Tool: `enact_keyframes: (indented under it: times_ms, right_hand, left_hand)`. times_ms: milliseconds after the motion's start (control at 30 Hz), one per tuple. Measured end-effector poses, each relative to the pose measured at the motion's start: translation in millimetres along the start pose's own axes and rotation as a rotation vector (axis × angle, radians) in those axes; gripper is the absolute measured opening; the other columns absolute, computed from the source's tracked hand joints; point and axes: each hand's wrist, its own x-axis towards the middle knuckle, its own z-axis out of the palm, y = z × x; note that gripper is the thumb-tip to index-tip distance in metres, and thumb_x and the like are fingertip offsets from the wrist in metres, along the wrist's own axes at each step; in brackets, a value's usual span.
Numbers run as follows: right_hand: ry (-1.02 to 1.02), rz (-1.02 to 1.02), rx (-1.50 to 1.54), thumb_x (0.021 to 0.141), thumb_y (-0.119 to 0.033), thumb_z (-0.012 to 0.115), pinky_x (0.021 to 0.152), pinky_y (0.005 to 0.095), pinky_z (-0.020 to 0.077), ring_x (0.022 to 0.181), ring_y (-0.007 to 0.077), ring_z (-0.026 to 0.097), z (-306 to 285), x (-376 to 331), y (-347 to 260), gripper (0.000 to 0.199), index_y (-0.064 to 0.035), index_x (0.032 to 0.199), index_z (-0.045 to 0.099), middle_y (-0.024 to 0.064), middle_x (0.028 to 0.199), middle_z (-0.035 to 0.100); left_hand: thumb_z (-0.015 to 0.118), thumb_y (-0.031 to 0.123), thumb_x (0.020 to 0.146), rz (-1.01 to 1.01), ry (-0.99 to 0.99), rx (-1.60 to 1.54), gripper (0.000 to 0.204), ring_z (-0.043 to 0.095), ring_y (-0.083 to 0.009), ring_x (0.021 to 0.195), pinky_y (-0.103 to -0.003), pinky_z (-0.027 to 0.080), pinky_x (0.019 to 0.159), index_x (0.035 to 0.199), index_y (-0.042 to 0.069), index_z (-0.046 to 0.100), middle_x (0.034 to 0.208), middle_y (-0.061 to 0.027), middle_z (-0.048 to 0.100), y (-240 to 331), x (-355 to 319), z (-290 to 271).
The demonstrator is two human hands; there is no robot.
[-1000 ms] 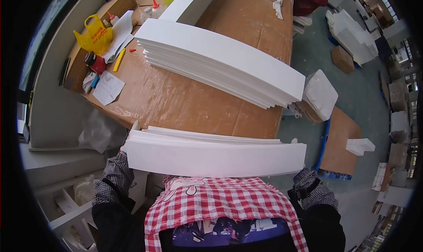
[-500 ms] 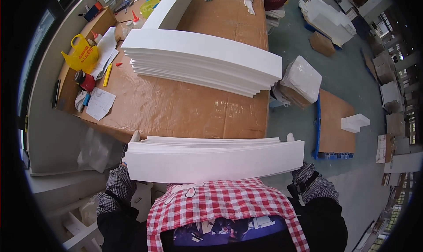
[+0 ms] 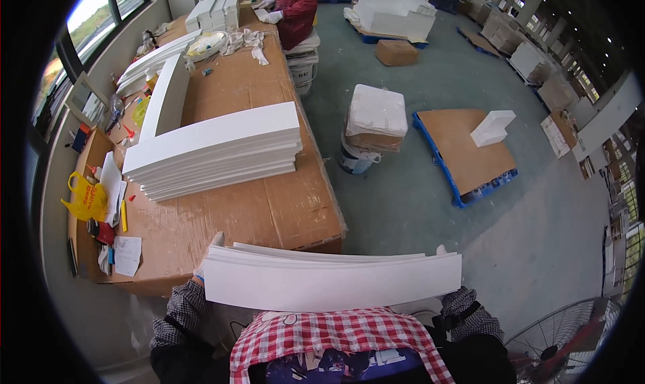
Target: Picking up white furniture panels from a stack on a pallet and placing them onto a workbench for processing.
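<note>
I hold a stack of long white curved foam boards [image 3: 332,280] flat in front of my chest. My left hand [image 3: 209,249], in a white glove, grips the stack's left end; only its fingertips show above the boards. My right hand [image 3: 441,251] grips the right end and is almost wholly hidden behind it. A taller stack of the same white curved boards [image 3: 215,149] lies on the cardboard-covered table [image 3: 269,209] ahead and to my left.
A yellow bag [image 3: 87,199], papers and pens lie at the table's left edge. Another person in red and yellow [image 3: 295,8] works at the far end. A wrapped white bundle [image 3: 375,118], a blue pallet with cardboard [image 3: 467,149] and a fan [image 3: 571,344] stand on the floor.
My view has swung to the right, away from the table and toward the open floor. The stack stays in both hands at chest height.
</note>
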Motion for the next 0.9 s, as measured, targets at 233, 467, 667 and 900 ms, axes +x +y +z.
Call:
enact_keyframes:
  times_ms: [233,467,667,900]
  right_hand:
    - [0.303,-0.182,-0.147,0.094,-0.055,0.049,0.063,0.0327,0.0510,0.074,0.0140,0.059,-143.2,34.5,-32.9,0.048,-0.0082,0.095,0.062,0.0030,0.084,0.062]
    - [0.255,-0.447,-0.408,0.098,-0.046,0.045,0.089,0.0372,0.0458,0.107,0.0199,0.053,-266.8,82.9,-73.6,0.049,-0.0044,0.122,0.052,0.0086,0.118,0.057]
    - [0.275,-0.598,-1.485,0.094,-0.047,0.049,0.104,0.0392,0.0378,0.125,0.0280,0.044,-370.7,156.6,-78.5,0.066,-0.0035,0.141,0.031,0.0144,0.138,0.043]
    - [0.266,-0.321,-1.356,0.092,-0.042,0.052,0.107,0.0426,0.0353,0.128,0.0297,0.043,-377.3,235.9,-159.5,0.060,-0.0097,0.140,0.035,0.0159,0.138,0.044]
  left_hand:
    - [0.052,0.062,0.088,-0.052,-0.013,0.224,0.067,0.064,-0.0274,0.090,-0.040,0.054,0.079,0.114,0.000,0.057,0.109,-0.0175,0.064,-52.6,53.2,191.2]
    - [0.053,0.062,0.087,0.021,-0.076,0.420,0.070,0.062,-0.0297,0.099,-0.040,0.051,0.089,0.124,0.002,0.054,0.119,-0.0169,0.061,-105.0,166.1,304.1]
    - [0.050,0.062,0.089,0.474,-0.655,0.377,0.069,0.063,-0.0308,0.099,-0.041,0.052,0.089,0.121,0.000,0.057,0.120,-0.0190,0.061,-131.7,247.7,382.0]
    - [0.052,0.059,0.089,-0.538,-0.516,0.121,0.070,0.062,-0.0302,0.102,-0.040,0.053,0.088,0.125,-0.002,0.052,0.122,-0.0205,0.059,-53.3,454.9,463.1]
